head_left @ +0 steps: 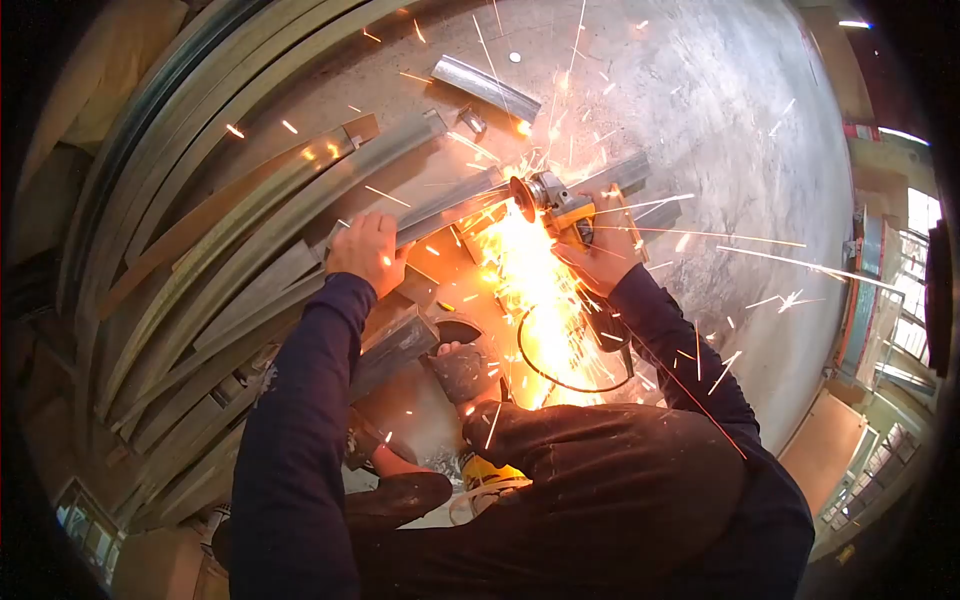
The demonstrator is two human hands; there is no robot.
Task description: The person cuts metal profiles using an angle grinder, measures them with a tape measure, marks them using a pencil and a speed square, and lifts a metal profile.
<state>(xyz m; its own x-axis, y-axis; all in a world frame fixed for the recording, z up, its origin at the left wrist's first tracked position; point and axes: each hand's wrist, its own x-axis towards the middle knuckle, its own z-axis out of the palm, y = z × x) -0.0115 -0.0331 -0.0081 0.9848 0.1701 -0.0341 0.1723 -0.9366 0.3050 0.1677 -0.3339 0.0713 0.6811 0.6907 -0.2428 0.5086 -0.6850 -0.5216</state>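
Note:
My right hand (pixel 605 245) is wrapped round the body of a yellow angle grinder (pixel 572 214). The grinder's disc (pixel 523 199) touches the end of a grey metal bar (pixel 450 205), and bright sparks (pixel 540 310) pour down from there towards my legs. My left hand (pixel 368 255) is closed over the left part of that bar and presses on it. Its fingertips lie on the metal. A black cord (pixel 575 388) loops below the grinder, partly hidden by glare.
Long metal bars (pixel 200 200) lie stacked along the left. A short metal piece (pixel 487 88) rests on the concrete floor (pixel 720 130) beyond the grinder. A foot (pixel 462 370) is below the bar. A yellow object (pixel 488 474) sits by my knees.

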